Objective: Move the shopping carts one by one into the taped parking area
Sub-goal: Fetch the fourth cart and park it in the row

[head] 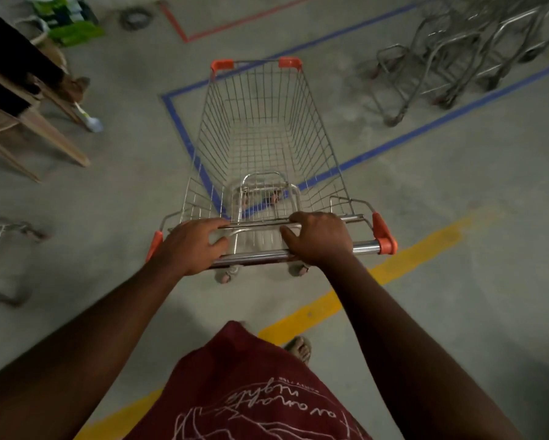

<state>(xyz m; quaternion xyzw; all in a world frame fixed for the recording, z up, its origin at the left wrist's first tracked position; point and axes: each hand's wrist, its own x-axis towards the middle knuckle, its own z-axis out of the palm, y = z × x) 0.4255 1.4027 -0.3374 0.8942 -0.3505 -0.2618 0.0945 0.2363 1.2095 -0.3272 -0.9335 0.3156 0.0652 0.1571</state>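
Concrete floor [457, 192] | blue tape rectangle [425, 128] | wire cart [267, 128] | left hand [192, 246], right hand [319, 238] grip chrome handlebar [365, 248]

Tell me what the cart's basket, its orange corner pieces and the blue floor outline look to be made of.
Silver wire-grid cart basket: looks like bright plated or polished steel wire, thin shiny rods crossing in a grid. Orange corner caps: likely moulded plastic, solid colour with a dull sheen and rounded edges. Blue floor outline: appears to be adhesive tape, flat matte strips of even width with squared corners, though paint cannot be ruled out.
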